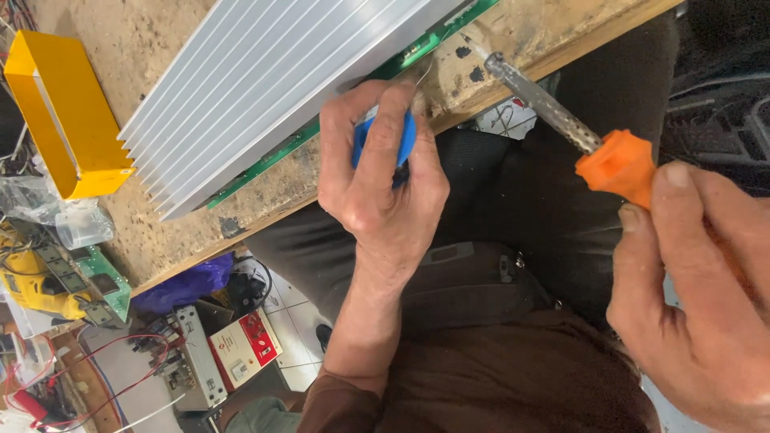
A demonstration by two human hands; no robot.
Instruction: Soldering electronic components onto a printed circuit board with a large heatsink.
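At centre frame we pinch a blue solder spool (387,138) in our closed left hand (385,188) beside the green circuit board (265,163) under the ribbed aluminium heat sink (265,76), while our right hand (706,297), lower right, grips the orange-handled soldering iron (561,120), its long axis slanting up-left toward the board.

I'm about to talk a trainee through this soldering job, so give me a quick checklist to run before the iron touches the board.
1. Soldering iron gripped by its orange handle in the right hand: ok.
2. Iron tip at the green circuit board edge: ok.
3. Blue solder spool held in the left hand: ok.
4. Solder wire reaching the joint: cannot tell, too thin.
5. Finned aluminium heat sink lying flat on the wooden bench: ok.
6. Iron hot: cannot tell.
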